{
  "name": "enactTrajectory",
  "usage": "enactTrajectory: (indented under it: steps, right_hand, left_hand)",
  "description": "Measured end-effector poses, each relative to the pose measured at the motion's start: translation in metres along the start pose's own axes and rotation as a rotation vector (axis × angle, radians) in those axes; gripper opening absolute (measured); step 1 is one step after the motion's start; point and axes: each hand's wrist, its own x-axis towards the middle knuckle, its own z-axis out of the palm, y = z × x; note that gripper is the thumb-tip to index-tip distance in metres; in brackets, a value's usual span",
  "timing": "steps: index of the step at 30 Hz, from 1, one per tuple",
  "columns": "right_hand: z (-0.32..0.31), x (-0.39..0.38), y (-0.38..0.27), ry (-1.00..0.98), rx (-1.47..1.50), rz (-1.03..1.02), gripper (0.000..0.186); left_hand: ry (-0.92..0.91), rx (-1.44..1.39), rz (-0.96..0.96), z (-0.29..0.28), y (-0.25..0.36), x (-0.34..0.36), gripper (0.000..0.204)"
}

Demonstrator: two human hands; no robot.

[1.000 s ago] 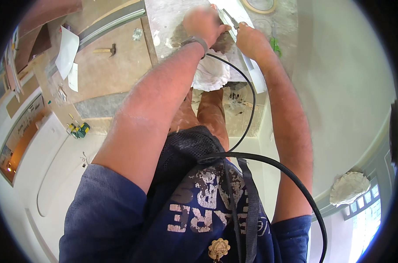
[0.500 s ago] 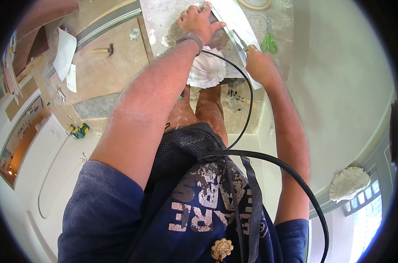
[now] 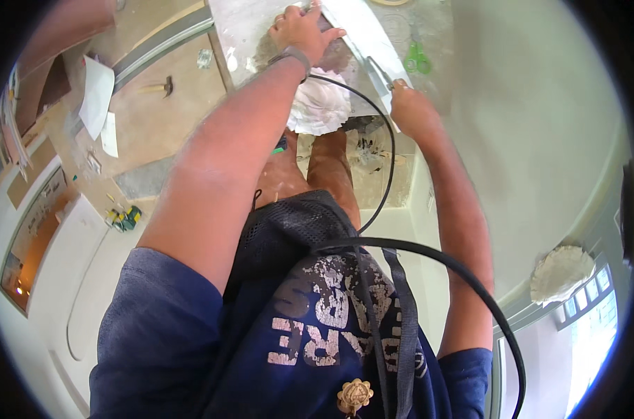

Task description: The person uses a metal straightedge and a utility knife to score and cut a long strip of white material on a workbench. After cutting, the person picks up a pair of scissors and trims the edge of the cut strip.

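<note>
My left hand (image 3: 299,31) lies at the top of the view with its fingers spread and thumb stretched out, against the near edge of a long white sheet (image 3: 359,24). My right hand (image 3: 413,110) is closed on a slim silver-grey tool (image 3: 380,72) that looks like a cutter; its tip rests along the sheet's edge. Scissors with green handles (image 3: 418,61) lie on the board to the right of the sheet. Below my left hand hangs a crumpled white scalloped piece (image 3: 320,105) over the work surface's near edge.
A hammer (image 3: 165,87) lies on the brown board at left, near loose white sheets (image 3: 96,98) and a metal rail (image 3: 163,49). Green-and-yellow tools (image 3: 125,218) sit lower left. A black cable (image 3: 443,255) loops across my body. A pale wall (image 3: 526,140) rises at right.
My right hand has shifted slightly down along the sheet with the silver tool. The whole view has moved a little, so the work surface sits higher and further left.
</note>
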Motion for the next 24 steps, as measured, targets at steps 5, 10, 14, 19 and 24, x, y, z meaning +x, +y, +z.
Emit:
enactTrajectory:
  steps: [5,10,14,19,24]
  right_hand:
    - [0.016,-0.007,0.011,0.16,0.132,-0.132,0.028]
    - [0.039,-0.022,-0.003,0.322,0.413,0.082,0.039]
    - [0.075,-0.004,-0.005,0.507,0.314,0.088,0.043]
    - [0.096,0.005,-0.001,0.634,0.332,0.093,0.037]
    - [0.115,-0.007,0.013,0.793,0.413,-0.02,0.03]
  left_hand:
    - [-0.01,0.107,0.005,0.029,-0.021,0.012,0.078]
    - [-0.003,0.086,0.018,0.032,-0.024,0.014,0.081]
    - [0.032,0.023,0.019,0.032,-0.026,0.014,0.084]
    - [0.072,-0.041,0.047,0.031,-0.026,0.011,0.08]
    - [0.103,-0.061,0.145,0.028,-0.03,0.002,0.069]
